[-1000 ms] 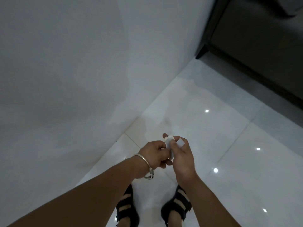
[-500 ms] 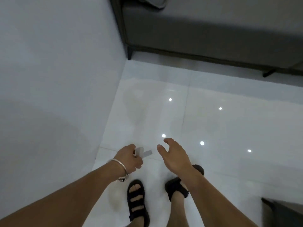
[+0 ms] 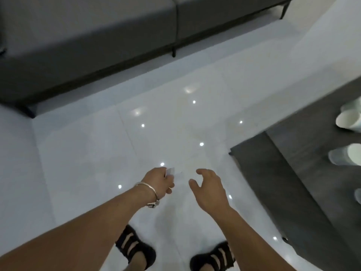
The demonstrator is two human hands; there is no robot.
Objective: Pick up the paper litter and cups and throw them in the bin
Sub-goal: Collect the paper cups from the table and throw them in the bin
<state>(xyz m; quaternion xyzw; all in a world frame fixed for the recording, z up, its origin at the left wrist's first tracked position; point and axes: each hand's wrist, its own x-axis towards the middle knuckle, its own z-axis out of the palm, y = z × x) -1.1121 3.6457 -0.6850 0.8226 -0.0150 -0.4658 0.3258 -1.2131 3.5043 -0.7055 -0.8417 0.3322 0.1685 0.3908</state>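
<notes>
Above the pale floor (image 3: pixel 97 153), near the middle, the left hand (image 3: pixel 159 180) pinches the paper litter (image 3: pixel 172 171) in curled fingers. The right hand (image 3: pixel 210 189) hangs just right of it, apart, loosely spread and holding nothing. Part of the paper is hidden in the grip; the rest blurs into the tiles. On the dark table (image 3: pixel 293 173) at right, blurred cups (image 3: pixel 347 120) are cut off by the edge. Half a second ago no cups showed and a wall filled the left; the hands are unchanged.
</notes>
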